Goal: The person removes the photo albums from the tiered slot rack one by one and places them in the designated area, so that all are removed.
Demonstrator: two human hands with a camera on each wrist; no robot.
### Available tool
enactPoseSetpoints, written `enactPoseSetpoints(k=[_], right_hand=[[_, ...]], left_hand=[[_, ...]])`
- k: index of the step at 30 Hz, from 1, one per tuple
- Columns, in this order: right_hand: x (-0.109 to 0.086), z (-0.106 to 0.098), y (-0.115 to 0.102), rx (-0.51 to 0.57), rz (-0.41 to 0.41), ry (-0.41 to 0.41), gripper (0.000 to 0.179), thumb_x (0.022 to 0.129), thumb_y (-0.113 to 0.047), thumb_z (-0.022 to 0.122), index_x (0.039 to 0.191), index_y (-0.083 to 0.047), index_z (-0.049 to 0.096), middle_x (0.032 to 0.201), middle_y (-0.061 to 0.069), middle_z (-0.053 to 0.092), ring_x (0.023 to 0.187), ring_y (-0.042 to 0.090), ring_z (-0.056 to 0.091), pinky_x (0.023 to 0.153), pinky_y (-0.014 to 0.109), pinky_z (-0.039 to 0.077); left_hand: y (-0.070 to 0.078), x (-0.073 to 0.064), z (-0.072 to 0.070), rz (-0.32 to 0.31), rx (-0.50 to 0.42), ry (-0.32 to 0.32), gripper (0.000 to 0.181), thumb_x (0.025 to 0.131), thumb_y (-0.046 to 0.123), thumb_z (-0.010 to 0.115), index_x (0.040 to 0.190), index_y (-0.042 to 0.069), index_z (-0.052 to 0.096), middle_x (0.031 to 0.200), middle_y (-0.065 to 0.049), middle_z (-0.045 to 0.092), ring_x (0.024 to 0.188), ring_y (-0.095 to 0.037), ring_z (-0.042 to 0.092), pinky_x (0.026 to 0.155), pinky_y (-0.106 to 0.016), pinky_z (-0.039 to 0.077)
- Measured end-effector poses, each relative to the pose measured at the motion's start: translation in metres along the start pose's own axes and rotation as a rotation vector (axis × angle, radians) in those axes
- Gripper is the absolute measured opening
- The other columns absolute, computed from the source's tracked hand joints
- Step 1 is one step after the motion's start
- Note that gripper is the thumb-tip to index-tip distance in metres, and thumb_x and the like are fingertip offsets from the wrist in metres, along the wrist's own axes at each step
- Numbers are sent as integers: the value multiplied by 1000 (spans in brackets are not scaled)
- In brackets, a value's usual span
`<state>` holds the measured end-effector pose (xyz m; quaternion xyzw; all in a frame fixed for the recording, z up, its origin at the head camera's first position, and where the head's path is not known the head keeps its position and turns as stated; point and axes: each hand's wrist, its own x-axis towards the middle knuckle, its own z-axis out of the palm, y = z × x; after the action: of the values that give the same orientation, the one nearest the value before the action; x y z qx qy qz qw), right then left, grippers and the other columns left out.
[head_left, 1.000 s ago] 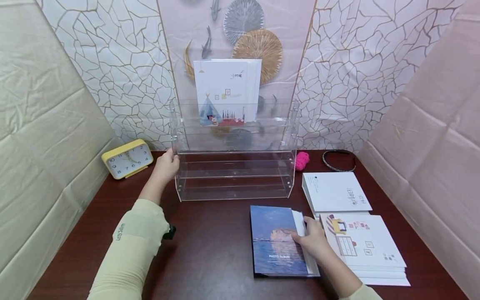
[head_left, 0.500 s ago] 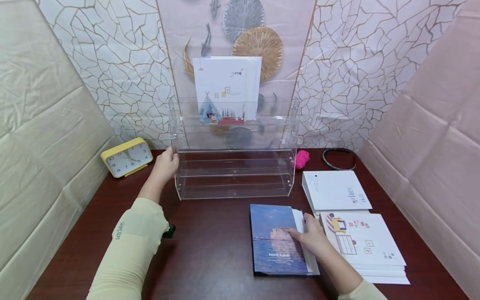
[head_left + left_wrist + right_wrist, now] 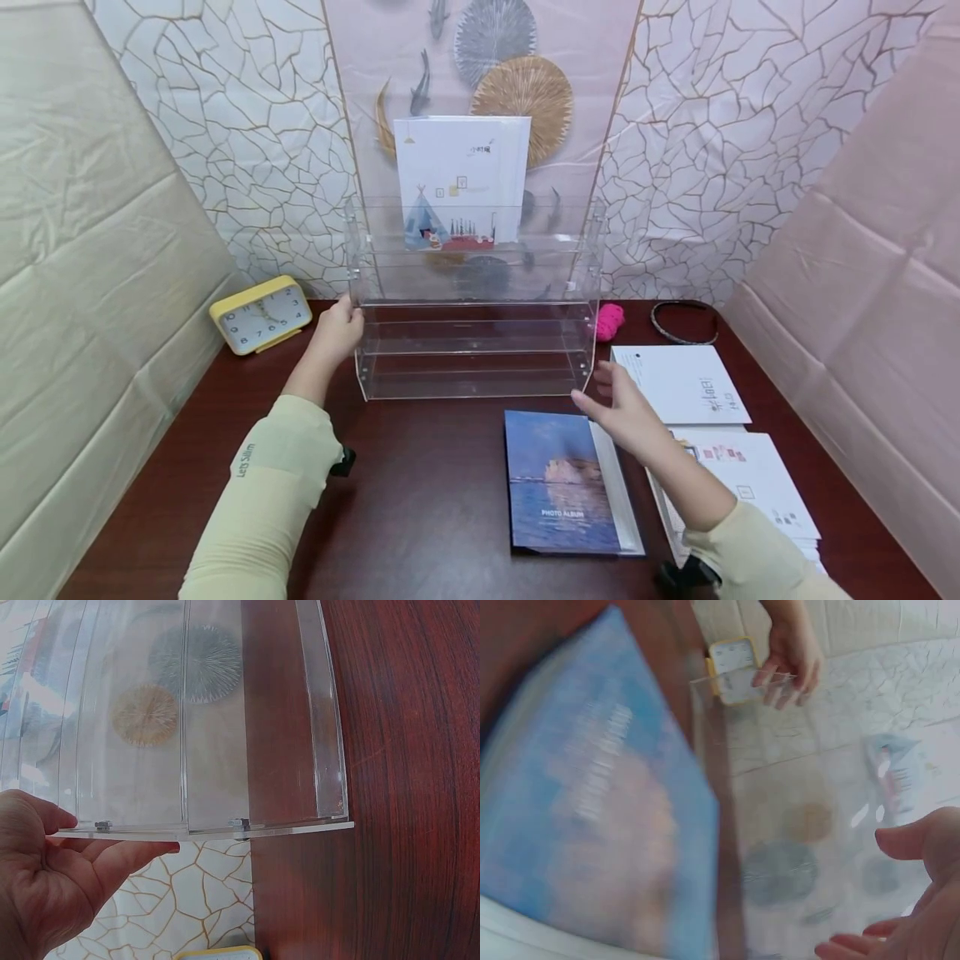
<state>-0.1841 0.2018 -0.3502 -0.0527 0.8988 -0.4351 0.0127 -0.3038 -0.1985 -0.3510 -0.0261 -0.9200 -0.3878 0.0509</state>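
A clear acrylic tiered rack (image 3: 472, 386) stands at the back of the table. My left hand (image 3: 337, 330) grips its left side panel; in the left wrist view, thumb and fingers (image 3: 133, 859) lie on opposite sides of the panel's edge. My right hand (image 3: 626, 410) is in the air near the rack's lower right corner, thumb and fingers spread, holding nothing. Below it, a blue photo album (image 3: 555, 492) with a seascape cover lies flat on the table. In the rack's upper tier a white album (image 3: 459, 175) with a tent drawing stands upright. The right wrist view is blurred.
To the right lie a white album (image 3: 686, 383) and a pile of white albums (image 3: 761, 483), partly behind my right arm. A pink fuzzy thing (image 3: 610, 321) and a dark headband (image 3: 684, 323) sit at the back right. On the left stands a yellow clock (image 3: 262, 317).
My right hand has let go of the blue photo album and moved up and forward toward the rack's right side. The album stays on the table. My left hand keeps its grip.
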Motion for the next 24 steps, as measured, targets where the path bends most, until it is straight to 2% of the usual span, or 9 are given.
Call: enactPoseSetpoints(k=[6,11,18,24], right_hand=[[22,-22,-30,-22,-186,16,59,92,-25,61,135,6,34,127,28,48,116,43,47,94,54,37],[40,-40,-57,21,-280,8,51,92,-21,62,131,3,40,126,21,53,114,35,51,95,48,39],[67,-59,-84,148,-329,14,47,94,-19,58,130,4,41,122,20,56,109,29,53,88,35,44],[87,-61,-95,183,-307,43,45,94,-23,58,130,-1,44,122,19,56,107,25,55,85,34,46]], left_hand=[[1,0,1,4,8,18,41,100,14,32,138,-1,36,124,-28,50,97,-36,52,81,-49,43],[0,1,2,1,6,15,44,100,14,32,141,-1,33,128,-28,48,103,-37,52,84,-50,43],[0,2,2,-2,9,16,41,100,13,33,138,-2,35,128,-29,49,109,-38,52,87,-51,42],[0,0,1,-9,6,5,41,100,14,32,138,-2,35,128,-29,48,115,-39,49,90,-51,42]])
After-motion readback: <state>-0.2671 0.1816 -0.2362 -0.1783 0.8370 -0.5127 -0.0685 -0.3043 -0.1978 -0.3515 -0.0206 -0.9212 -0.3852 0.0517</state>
